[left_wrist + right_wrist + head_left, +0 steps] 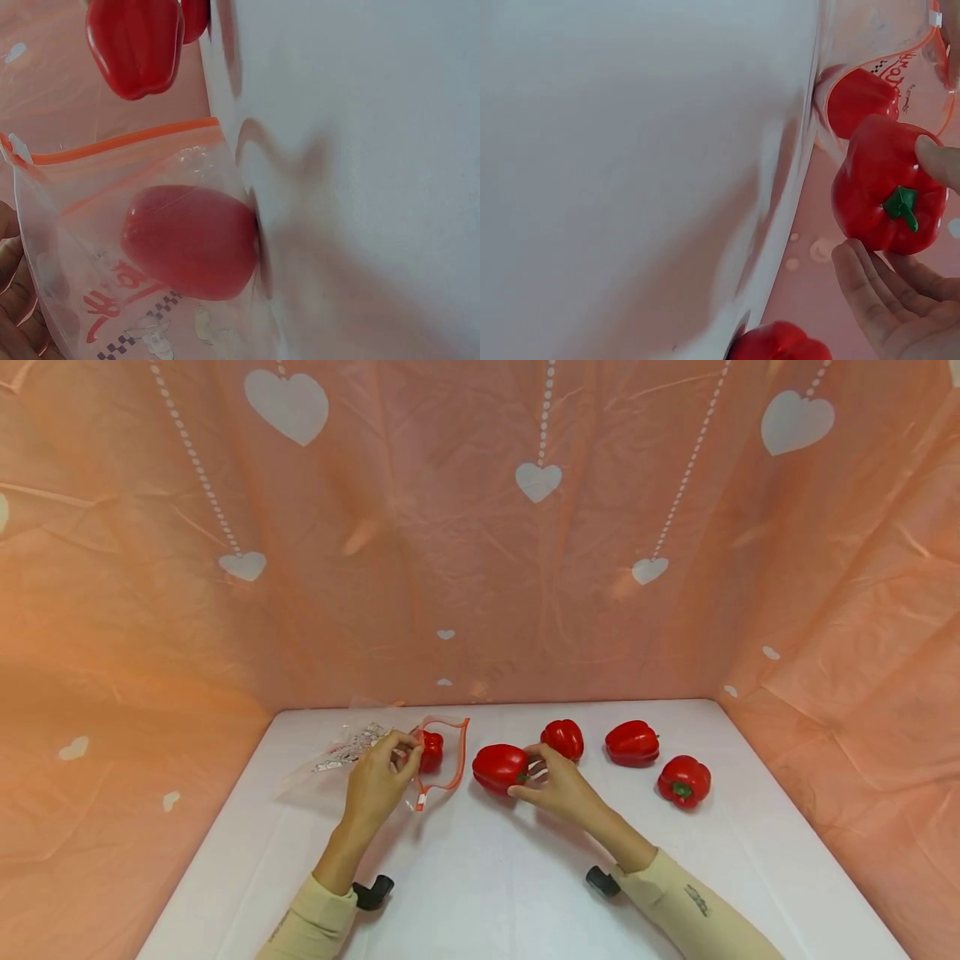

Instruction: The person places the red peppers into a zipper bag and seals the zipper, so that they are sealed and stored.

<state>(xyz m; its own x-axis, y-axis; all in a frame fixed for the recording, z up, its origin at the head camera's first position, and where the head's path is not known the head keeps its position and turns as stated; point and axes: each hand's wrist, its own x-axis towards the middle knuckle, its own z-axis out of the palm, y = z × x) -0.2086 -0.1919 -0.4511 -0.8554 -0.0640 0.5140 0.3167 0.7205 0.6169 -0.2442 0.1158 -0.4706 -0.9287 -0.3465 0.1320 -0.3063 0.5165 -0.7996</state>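
Note:
A clear zip bag (330,770) with an orange zip edge lies on the left of the table, its mouth spread toward the right. Inside it rests one red bell pepper (191,241). My left hand (378,781) pinches the upper edge of the bag by its mouth. Just right of that mouth, my right hand (558,787) holds a second red bell pepper (499,768) between thumb and fingers. This pepper is raised off the table, and its green stem (902,206) faces the right palm.
Further right on the white table (495,885) are three more red bell peppers: one behind the right hand (567,739), another beside it (632,744) and the last nearer the front (684,782). An orange curtain (480,568) with white hearts surrounds the table.

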